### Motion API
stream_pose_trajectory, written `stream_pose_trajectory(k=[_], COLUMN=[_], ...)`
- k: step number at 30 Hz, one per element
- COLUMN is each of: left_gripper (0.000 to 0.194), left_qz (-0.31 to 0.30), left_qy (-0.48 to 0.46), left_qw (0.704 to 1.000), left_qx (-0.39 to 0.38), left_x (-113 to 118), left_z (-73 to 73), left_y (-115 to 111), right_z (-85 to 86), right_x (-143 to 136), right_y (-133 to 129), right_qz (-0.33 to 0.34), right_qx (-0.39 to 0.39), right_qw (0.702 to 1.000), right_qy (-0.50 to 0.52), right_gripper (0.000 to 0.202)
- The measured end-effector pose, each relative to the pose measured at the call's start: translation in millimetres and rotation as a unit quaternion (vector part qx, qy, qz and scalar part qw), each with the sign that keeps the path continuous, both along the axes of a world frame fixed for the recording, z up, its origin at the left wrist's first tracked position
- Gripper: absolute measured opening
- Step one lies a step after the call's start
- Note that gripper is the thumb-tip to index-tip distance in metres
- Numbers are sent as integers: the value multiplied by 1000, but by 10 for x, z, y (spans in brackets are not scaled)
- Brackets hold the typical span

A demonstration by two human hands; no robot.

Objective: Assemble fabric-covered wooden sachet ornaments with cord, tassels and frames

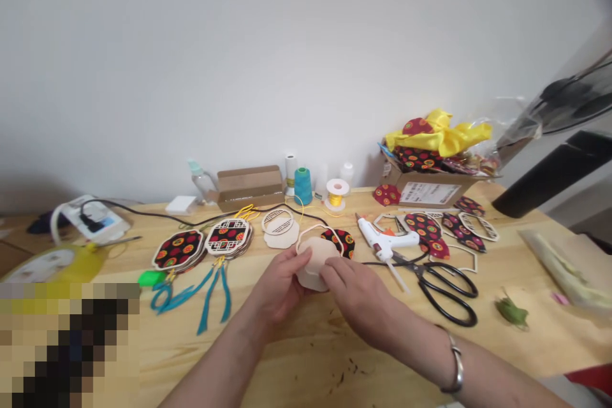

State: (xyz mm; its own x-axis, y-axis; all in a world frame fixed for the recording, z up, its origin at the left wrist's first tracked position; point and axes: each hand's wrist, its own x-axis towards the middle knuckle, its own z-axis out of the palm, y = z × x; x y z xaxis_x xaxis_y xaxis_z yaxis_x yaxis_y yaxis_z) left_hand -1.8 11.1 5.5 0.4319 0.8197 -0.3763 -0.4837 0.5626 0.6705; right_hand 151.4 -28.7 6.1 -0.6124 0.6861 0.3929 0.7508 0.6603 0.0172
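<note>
A pale, round-cornered flat piece (pixel 316 262) is held up over the middle of the table. My left hand (pixel 283 280) grips its left edge, thumb on top. The fingers of my right hand (pixel 356 293) press on its right side. Behind it lie a thin pale frame (pixel 313 229) and dark patterned fabric (pixel 347 242). To the right rests a white glue gun (pixel 385 241) beside black-handled scissors (pixel 449 290). Two stacks of framed patterned pieces, one plain-rimmed (pixel 179 250) and one with lattice (pixel 228 238), lie left with teal tassels (pixel 205 303).
A cardboard box (pixel 425 191) heaped with yellow cloth stands back right. Along the wall are an open brown box (pixel 251 186), a teal thread cone (pixel 303 186) and a yellow spool (pixel 337 194). A black cable (pixel 157 220) crosses the back left. Green string (pixel 512 311) lies right.
</note>
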Motion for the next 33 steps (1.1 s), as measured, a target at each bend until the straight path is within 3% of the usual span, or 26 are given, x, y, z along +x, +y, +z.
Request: stream_pose_trajectory(k=[8,13,15,17,21,24,28,33], left_gripper=[26,30,33,33,30,29,31,34], left_qz=[9,71,105,130,145,141,133,133], left_qy=[25,56,64,66,59,58,61,65], left_qw=[999,992,989,986,986,987,988,988], left_qx=[48,83,85,76,61,57,53,47], left_x=[31,19,8,0,-7,-8,-9,-8], left_z=[-46,-110,-119,-113,-87,-80,-73,-47], left_y=[1,40,62,80,92,83,67,60], right_z=[-34,-18,50,139,273,247,77,-48], right_x=[18,58,150,311,772,1102,1393,1604], right_y=[-23,-52,-11,64,174,120,-36,-176], right_qz=[36,25,-11,-93,-279,-302,-343,-325], right_qx=[10,-14,-28,-48,-116,-150,-225,-236], right_qw=[999,999,998,991,942,929,895,903], right_qy=[-30,-34,-47,-79,-143,-153,-177,-155], right_gripper=[19,19,19,20,20,14,12,17])
